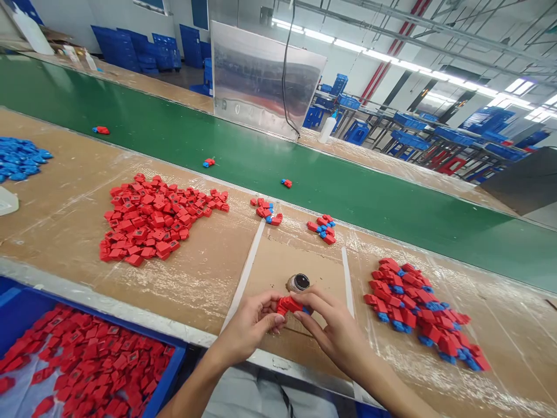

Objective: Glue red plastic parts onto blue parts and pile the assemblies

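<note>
From the head-worn view, the person's left hand (249, 323) and right hand (331, 332) meet low in the middle of the frame, both closed in a pinch on a small red plastic piece (288, 305), which has a bit of blue showing at its right end. Just above the fingers sits a small round object with a dark top (299, 283), too small to identify. The hands work over a brown cardboard sheet (300, 267) set between two white strips on the cardboard-covered surface (209, 284).

Left of the sheet lies a large heap of loose red plastic pieces (150, 219), and to the right a heap of red pieces joined with blue ones (413, 307). Two small clusters of red-and-blue pieces (322, 229) sit above the sheet. At the upper left edge lies a pile of blue plastic pieces (20, 158). A blue crate (174, 363) in the lower left corner holds more red pieces (82, 360). Beyond, a green conveyor belt (261, 142) carries a few scattered red-and-blue pieces (209, 163).
</note>
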Demonstrator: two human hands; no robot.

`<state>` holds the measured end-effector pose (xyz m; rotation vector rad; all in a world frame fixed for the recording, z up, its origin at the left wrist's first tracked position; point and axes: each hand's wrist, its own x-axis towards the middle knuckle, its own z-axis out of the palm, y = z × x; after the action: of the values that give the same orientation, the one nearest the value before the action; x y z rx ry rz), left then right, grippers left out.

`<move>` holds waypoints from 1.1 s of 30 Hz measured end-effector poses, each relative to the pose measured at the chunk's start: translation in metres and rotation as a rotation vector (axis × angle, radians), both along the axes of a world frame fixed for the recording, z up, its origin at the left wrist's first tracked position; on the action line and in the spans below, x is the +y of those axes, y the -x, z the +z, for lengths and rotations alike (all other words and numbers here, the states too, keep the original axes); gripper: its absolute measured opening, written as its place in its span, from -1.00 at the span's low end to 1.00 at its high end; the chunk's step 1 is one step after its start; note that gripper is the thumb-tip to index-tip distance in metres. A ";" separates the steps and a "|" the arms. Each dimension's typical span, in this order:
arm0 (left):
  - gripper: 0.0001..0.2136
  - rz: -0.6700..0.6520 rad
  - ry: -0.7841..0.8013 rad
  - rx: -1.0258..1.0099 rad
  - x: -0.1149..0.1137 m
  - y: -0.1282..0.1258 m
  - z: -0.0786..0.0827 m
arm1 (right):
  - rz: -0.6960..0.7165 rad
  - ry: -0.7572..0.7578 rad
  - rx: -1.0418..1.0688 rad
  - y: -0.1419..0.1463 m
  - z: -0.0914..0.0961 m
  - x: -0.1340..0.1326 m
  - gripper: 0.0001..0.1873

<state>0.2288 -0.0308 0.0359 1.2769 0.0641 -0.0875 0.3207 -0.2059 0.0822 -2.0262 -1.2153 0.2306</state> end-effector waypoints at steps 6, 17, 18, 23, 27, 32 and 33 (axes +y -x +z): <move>-0.77 -0.037 -0.091 0.042 0.004 0.003 0.002 | 0.037 0.021 -0.062 0.007 -0.004 0.001 -0.77; -0.59 -0.088 -0.029 0.124 0.012 0.004 0.005 | -0.005 0.007 -0.068 0.009 -0.006 0.007 -0.81; -0.46 -0.128 -0.023 0.151 0.018 0.002 0.008 | -0.045 -0.022 -0.073 0.001 -0.003 0.001 -0.82; -0.39 -0.118 -0.549 0.174 0.068 -0.055 0.041 | -0.567 -0.044 -0.232 -0.077 0.017 -0.089 -0.77; -0.65 0.106 -1.387 0.064 0.086 -0.140 0.063 | -0.865 0.168 -0.225 -0.133 0.014 -0.185 -0.75; -0.68 0.131 -1.588 0.143 0.074 -0.197 0.057 | -0.806 0.299 -0.171 -0.160 0.001 -0.226 -0.70; -0.68 0.127 -1.605 0.156 0.073 -0.198 0.054 | -0.799 0.312 -0.206 -0.167 0.003 -0.223 -0.66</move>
<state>0.4272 0.0426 0.0898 2.8597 0.4063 -0.0079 0.4872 -0.4286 0.0852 -2.6872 -0.4097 -0.1961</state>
